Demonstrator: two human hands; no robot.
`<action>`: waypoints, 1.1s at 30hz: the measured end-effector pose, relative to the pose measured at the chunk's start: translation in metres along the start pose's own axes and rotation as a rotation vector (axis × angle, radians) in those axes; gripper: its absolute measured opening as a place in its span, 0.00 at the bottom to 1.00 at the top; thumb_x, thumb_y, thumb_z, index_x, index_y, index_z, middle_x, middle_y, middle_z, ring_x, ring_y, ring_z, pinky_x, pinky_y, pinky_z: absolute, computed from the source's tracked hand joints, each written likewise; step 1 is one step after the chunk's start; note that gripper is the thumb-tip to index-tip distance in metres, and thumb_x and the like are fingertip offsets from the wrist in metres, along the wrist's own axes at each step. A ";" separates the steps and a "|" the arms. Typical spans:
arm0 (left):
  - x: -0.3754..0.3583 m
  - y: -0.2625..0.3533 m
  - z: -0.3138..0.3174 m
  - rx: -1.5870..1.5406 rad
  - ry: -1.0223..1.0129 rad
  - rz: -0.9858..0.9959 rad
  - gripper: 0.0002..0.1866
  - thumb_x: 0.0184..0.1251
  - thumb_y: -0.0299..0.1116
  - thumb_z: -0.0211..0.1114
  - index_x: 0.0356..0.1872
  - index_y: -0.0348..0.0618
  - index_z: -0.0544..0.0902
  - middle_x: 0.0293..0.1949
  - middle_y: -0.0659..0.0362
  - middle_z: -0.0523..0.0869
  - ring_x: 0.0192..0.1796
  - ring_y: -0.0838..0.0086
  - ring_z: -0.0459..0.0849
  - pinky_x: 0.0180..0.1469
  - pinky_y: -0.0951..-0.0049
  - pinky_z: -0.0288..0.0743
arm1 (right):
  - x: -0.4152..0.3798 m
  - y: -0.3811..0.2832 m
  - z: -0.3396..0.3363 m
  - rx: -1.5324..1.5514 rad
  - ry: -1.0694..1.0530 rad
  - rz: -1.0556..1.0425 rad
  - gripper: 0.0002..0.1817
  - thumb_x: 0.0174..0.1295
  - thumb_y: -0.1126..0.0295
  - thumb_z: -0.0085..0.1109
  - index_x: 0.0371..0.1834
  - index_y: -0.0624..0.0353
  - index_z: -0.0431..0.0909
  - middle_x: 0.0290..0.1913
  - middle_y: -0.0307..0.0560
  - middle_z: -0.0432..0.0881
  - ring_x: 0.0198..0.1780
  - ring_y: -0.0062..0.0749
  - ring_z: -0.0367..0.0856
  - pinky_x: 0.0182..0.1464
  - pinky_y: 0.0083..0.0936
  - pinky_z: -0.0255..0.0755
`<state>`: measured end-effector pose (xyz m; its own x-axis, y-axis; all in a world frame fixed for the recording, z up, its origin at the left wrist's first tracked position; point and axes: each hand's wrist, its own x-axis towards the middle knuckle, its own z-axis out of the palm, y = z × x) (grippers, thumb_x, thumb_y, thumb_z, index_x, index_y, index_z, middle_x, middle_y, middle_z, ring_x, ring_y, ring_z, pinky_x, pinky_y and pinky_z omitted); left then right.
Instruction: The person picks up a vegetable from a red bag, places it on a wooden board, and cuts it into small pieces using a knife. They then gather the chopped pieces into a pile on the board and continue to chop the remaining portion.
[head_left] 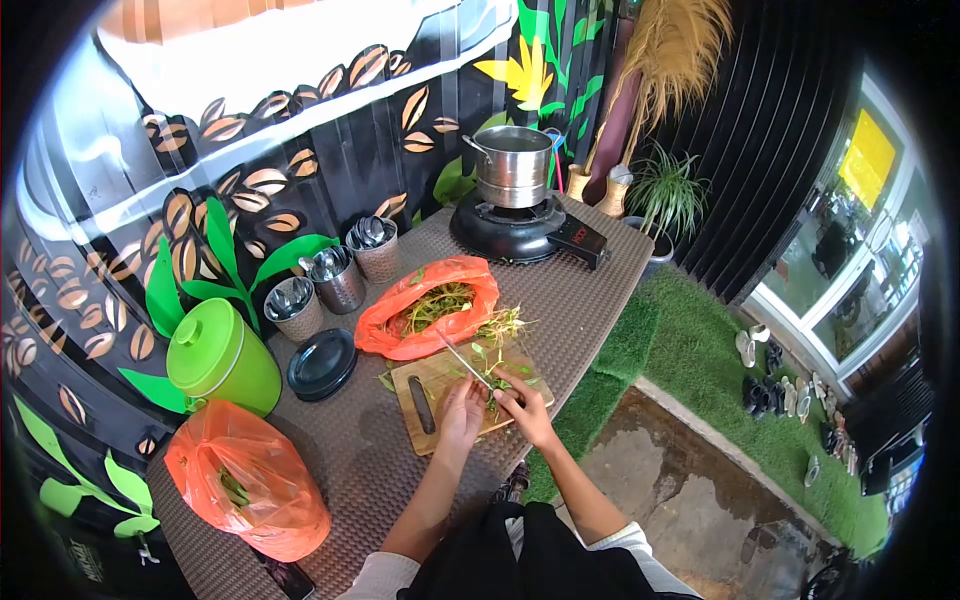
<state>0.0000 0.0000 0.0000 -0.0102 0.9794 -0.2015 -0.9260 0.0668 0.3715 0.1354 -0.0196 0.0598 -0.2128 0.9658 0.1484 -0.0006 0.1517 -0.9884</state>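
Note:
A wooden cutting board [412, 408] with a slot handle lies on the brown woven table, with green leaves and stems on it. Over the board, my left hand [464, 410] is closed around the lower end of a knife [462, 360], whose blade points up and away. My right hand [525, 408] pinches green stems beside it, close to my left fingers. Just beyond the board sits an open orange bag [395, 325] holding leafy greens [437, 305]. Loose roots and stems [503, 323] spill out at its right side.
A steel pot [513, 170] stands on a black burner [505, 235] at the back. Three cutlery cups [338, 285], black plates [322, 365], a green lidded bucket [225, 360] and a full orange bag [250, 480] are on the left. The table edge [590, 365] runs right of the board.

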 end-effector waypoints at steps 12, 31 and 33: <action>-0.006 -0.005 0.008 -0.070 0.058 -0.091 0.06 0.66 0.28 0.63 0.40 0.41 0.78 0.38 0.60 0.80 0.42 0.75 0.79 0.49 0.77 0.76 | 0.001 0.012 0.001 -0.110 0.126 -0.098 0.20 0.62 0.72 0.58 0.58 0.57 0.75 0.24 0.31 0.73 0.26 0.15 0.66 0.31 0.17 0.65; -0.006 -0.005 -0.007 -0.055 0.122 0.092 0.06 0.65 0.23 0.62 0.41 0.37 0.79 0.39 0.58 0.82 0.42 0.74 0.81 0.48 0.78 0.78 | 0.026 0.021 0.000 0.071 0.234 0.128 0.17 0.68 0.58 0.52 0.46 0.63 0.76 0.17 0.34 0.69 0.13 0.18 0.63 0.17 0.17 0.55; -0.006 -0.001 -0.005 -0.022 0.136 0.130 0.05 0.65 0.24 0.62 0.40 0.37 0.79 0.39 0.58 0.82 0.42 0.75 0.81 0.48 0.78 0.78 | 0.020 0.012 -0.004 0.297 0.067 0.619 0.14 0.71 0.57 0.47 0.35 0.56 0.72 0.16 0.34 0.67 0.14 0.17 0.62 0.15 0.16 0.55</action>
<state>-0.0008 -0.0072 -0.0042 -0.1801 0.9446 -0.2745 -0.9216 -0.0645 0.3829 0.1354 0.0028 0.0510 -0.1992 0.8686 -0.4537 -0.1683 -0.4864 -0.8574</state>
